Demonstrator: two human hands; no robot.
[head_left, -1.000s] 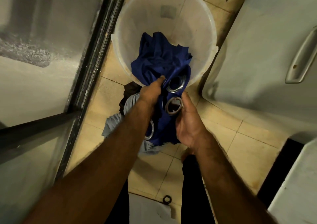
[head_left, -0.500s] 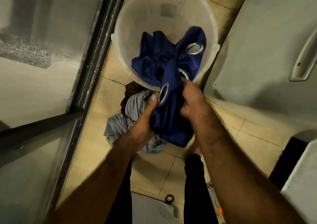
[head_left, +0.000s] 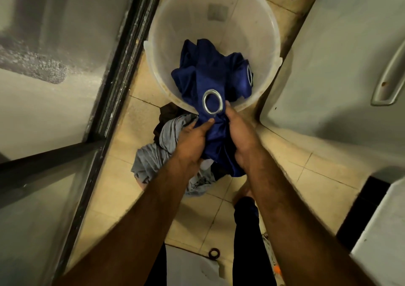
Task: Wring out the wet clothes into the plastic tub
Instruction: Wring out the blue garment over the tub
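Gripping blue curtain (head_left: 215, 136) between left hand (head_left: 192, 141) and right hand (head_left: 241, 136), fingers curled round it, at tub (head_left: 160, 51) rim

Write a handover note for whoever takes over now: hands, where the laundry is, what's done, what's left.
Hands: left hand and right hand both grip the blue curtain, bunched, just below a metal eyelet.
Curtain: one part lies in the plastic tub; the rest hangs over its near rim to the hands.
Floor: grey clothes and a dark garment lie heaped on the tiles beside the tub.
Done: part of the curtain is in.
Left: wring the held part, feed it in, then probably the floor heap.
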